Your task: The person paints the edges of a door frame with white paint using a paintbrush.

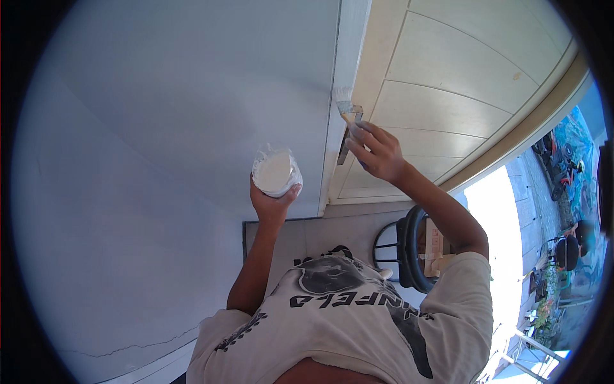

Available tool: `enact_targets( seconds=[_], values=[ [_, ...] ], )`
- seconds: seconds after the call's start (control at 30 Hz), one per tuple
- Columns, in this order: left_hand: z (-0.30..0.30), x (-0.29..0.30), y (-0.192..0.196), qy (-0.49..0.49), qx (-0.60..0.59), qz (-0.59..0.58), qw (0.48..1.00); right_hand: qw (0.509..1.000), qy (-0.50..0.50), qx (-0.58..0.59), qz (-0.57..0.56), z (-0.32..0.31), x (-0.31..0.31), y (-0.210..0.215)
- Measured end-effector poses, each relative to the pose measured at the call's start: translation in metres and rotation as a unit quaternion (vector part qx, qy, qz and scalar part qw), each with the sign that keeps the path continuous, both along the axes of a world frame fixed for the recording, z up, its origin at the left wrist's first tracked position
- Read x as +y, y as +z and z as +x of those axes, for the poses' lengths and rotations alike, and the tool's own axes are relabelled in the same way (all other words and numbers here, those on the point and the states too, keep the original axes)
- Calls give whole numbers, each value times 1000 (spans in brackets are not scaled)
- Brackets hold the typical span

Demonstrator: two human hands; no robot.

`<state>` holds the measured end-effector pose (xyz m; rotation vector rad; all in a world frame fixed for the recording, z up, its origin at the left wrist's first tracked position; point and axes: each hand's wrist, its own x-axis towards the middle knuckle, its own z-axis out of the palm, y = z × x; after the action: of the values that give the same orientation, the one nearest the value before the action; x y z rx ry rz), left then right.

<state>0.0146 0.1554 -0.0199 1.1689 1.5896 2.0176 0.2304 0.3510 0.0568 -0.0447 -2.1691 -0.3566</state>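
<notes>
The left hand (272, 205) cups a round clear plastic cup (277, 172) of thick white paint from below, fingers closed around its base. The right hand (378, 153) pinches a flat, metal-banded paintbrush (348, 118), its white bristles touching the narrow white trim (342, 83) between the smooth pale wall (160, 128) and the cream panelled door (448, 96).

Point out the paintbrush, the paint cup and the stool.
paintbrush (346, 109), head view, on the bristles and ferrule.
paint cup (275, 171), head view, on the white paint surface.
stool (409, 249), head view, on the black seat edge.
</notes>
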Motion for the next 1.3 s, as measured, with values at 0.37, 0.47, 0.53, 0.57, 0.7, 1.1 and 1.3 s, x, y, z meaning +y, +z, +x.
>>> enact_targets(
  seconds=[0.37, 0.47, 0.53, 0.57, 0.7, 1.1, 1.3],
  values=[
    [3, -1, 5, -3, 4, 2, 1000, 946, -15, -86, -313, -8, 1, -13],
    [2, -4, 4, 4, 1, -8, 1000, 956, -17, -38, -291, 2, -5, 55],
    [2, -4, 3, 9, 5, -17, 1000, 965, -13, -1, -263, 5, -6, 63],
    [3, -4, 3, 11, 7, -11, 1000, 986, -17, 33, -164, 6, -6, 62],
    [6, 0, 4, 24, -5, 22, 999, 998, -11, 60, -14, 6, -5, 1],
    [3, -2, 0, 0, 3, -1, 1000, 968, 12, -59, -245, -8, -31, -76],
    [12, 0, 11, 6, -5, 22, 1000, 958, -7, -92, -273, -7, -1, 49]
  ],
)
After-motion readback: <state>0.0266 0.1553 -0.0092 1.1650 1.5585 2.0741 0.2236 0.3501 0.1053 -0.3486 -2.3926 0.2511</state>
